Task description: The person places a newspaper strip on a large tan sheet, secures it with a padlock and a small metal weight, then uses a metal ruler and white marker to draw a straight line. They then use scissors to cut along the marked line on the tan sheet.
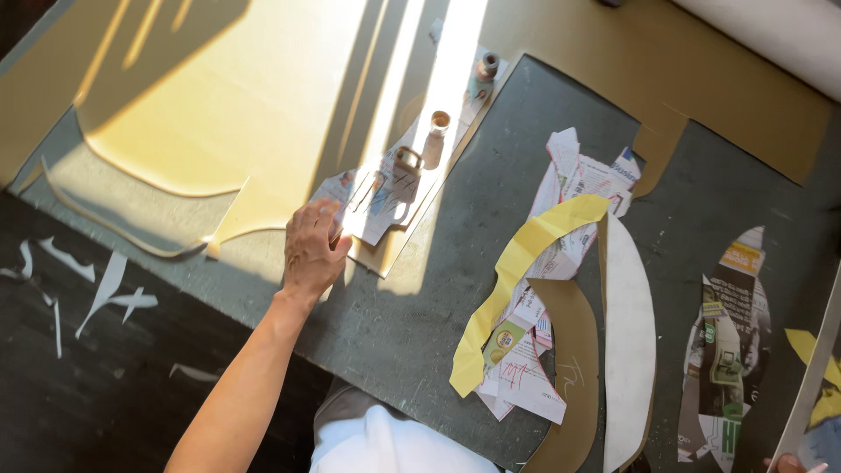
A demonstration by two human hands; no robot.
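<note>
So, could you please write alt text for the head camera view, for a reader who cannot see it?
Seen from above, a person's left hand rests on a printed paper cut-out on a dark work board in strong sunlight. Beside it lie a curved yellow strip, brown card pieces and newspaper patterns; two small bottles stand behind.

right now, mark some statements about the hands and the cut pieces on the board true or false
1. The left hand rests on printed paper pieces beside the tan sheet. True.
2. A yellow curved strip lies over a pile of paper cutouts. True.
3. The left hand holds scissors. False: it holds no tool.
4. Two small bottles stand in the sunlit band. True.
5. The yellow strip lies on the floor. False: it lies on the dark board.
</note>
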